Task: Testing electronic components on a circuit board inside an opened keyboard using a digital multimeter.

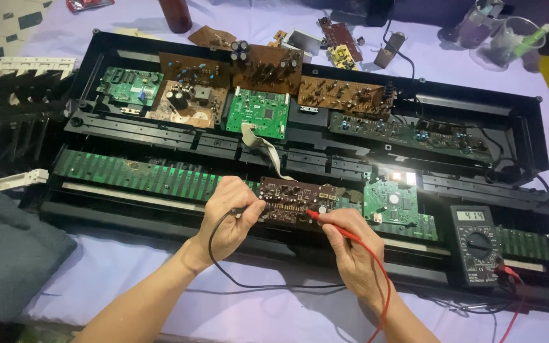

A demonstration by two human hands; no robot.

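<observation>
My left hand [229, 216] pinches a black test probe [239, 210] against the left end of a small brown circuit board [290, 198]. In my right hand [354, 249] is a red test probe [318, 217], its tip touching the same board's lower right part. Both probe leads, one black [255, 284] and one red [382, 279], trail toward a black digital multimeter [476, 244] at the right. All of this lies on an opened black electronic keyboard chassis [128, 213].
Several green and brown circuit boards [260, 113] fill the chassis, and a long green contact strip [128, 174] runs along its front. A grey cloth [7, 251] lies at left, detached key racks [14, 114] behind it. Plastic cups [509, 38] stand far right on the purple table cover [274, 311].
</observation>
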